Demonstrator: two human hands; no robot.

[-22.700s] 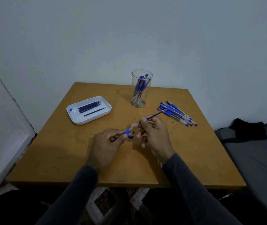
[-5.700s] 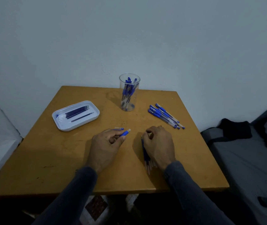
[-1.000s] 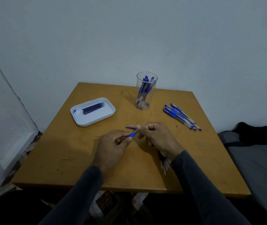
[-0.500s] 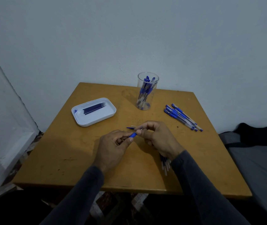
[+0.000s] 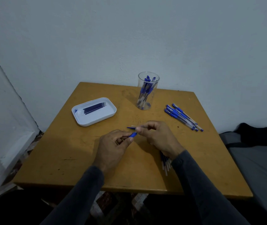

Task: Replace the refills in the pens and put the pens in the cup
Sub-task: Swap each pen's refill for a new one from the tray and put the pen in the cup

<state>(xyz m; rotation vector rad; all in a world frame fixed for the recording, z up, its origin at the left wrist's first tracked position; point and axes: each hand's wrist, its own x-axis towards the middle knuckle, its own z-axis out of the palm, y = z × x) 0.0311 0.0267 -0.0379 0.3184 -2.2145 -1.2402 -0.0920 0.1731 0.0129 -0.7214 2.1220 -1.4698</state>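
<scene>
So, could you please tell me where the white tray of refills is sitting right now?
The white tray sits on the table's far-left part in the head view, left of the clear cup and beyond the left hand.

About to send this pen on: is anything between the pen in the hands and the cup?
Nothing visible blocks it. The pen is held between the left hand and right hand; only bare table lies before the cup, whose mouth is open.

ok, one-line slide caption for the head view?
Both hands, left and right, work a blue pen mid-table, between refill tray and pen-filled clear cup.
</scene>
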